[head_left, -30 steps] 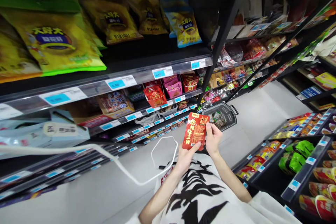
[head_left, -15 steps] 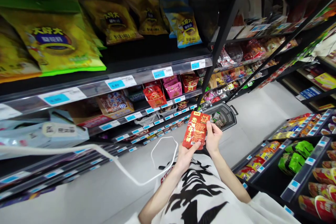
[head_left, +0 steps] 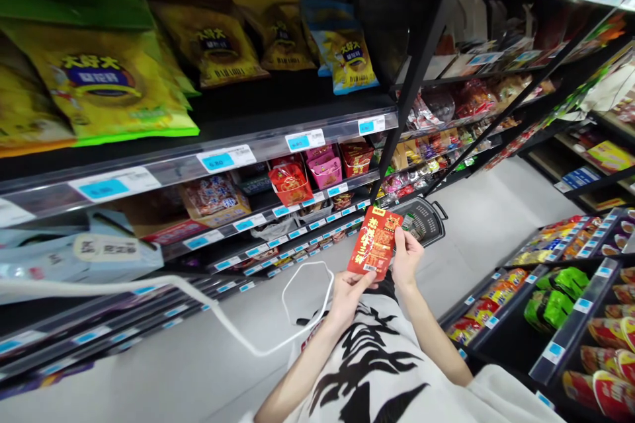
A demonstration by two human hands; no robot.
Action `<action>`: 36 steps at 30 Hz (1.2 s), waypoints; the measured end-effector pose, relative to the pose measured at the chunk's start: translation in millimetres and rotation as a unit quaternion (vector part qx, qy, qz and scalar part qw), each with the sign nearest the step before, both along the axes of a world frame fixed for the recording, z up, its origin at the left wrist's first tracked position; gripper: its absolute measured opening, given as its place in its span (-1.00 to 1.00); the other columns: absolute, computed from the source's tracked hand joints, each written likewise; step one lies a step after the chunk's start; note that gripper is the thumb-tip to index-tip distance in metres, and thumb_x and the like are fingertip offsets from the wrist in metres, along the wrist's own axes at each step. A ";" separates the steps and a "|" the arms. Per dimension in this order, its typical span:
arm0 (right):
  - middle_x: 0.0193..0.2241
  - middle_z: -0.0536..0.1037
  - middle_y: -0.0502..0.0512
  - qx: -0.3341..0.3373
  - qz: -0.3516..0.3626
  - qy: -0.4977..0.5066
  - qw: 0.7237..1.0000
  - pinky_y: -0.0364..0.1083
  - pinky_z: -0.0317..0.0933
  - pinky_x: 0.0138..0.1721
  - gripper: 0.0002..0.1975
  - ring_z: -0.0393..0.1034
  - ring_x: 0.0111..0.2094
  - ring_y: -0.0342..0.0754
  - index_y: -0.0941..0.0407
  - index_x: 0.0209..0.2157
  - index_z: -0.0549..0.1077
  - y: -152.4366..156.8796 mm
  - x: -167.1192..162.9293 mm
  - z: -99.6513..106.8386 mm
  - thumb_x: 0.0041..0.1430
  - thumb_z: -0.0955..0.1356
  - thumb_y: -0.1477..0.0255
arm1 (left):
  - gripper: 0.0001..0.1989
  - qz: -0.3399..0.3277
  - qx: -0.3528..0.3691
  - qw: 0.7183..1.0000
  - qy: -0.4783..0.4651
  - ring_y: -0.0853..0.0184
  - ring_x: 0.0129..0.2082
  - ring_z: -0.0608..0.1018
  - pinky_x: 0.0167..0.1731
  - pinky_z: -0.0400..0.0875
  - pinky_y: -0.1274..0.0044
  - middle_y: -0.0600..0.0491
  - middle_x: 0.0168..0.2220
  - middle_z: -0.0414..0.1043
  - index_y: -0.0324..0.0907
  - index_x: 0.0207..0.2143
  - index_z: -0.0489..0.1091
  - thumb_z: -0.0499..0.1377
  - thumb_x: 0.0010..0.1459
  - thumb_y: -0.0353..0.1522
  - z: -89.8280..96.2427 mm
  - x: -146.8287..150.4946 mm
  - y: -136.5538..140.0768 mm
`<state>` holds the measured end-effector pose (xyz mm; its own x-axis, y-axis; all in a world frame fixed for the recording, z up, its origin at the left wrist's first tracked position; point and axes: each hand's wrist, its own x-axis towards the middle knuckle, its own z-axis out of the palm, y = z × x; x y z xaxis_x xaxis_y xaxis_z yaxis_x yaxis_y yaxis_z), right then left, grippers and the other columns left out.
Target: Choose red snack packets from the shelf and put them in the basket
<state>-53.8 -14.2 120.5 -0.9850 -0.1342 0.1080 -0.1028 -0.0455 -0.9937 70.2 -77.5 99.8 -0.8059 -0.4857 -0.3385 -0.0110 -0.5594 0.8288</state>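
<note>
A flat red snack packet with yellow lettering is held up in front of my chest by both hands. My left hand pinches its lower edge from below. My right hand grips its right side, fingers curled round the edge. Just beyond the packet, a dark shopping basket with a few items in it sits on the grey floor. A white cable loops across the view below my left arm.
Black shelves line the aisle on the left, with large yellow snack bags on top and red and pink packs below. A lower display with green and red packets stands at the right. The grey floor runs ahead between them.
The packet has risen slightly and tilted a little to the right in both hands. The view has dipped and shifted slightly.
</note>
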 end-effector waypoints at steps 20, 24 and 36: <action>-0.55 0.36 -0.01 -0.023 0.017 -0.028 0.999 -0.15 0.11 -0.43 -0.57 0.12 -0.48 -0.13 0.19 -0.48 0.49 2.8 1.4 -14.0 0.25 0.40 0.10 | -0.56 0.091 -0.003 0.996 -0.018 0.34 -0.41 0.60 -0.23 0.46 0.56 0.03 -0.42 0.63 -0.25 -0.28 0.52 0.53 -0.15 -0.20 -15.6 4.2 -2.2; -0.57 0.32 -0.05 -0.039 0.017 -0.034 0.999 -0.16 0.08 -0.45 -0.58 0.08 -0.50 -0.16 0.18 -0.51 0.45 5.6 -0.2 -15.1 0.24 0.42 0.13 | -0.51 0.100 -0.033 0.994 -0.013 0.40 -0.46 0.57 -0.28 0.43 0.60 0.11 -0.48 0.58 -0.22 -0.20 0.45 0.51 -0.10 -0.18 -12.6 4.8 0.5; -0.55 0.36 -0.04 -0.034 -0.005 -0.046 0.998 -0.16 0.11 -0.45 -0.55 0.10 -0.50 -0.15 0.17 -0.50 0.45 10.5 -3.4 -12.8 0.20 0.43 0.06 | -0.37 0.097 -0.062 0.993 0.017 0.38 -0.39 0.55 -0.30 0.39 0.58 0.13 -0.40 0.55 -0.12 0.06 0.20 0.42 0.05 -0.19 -13.7 6.7 5.7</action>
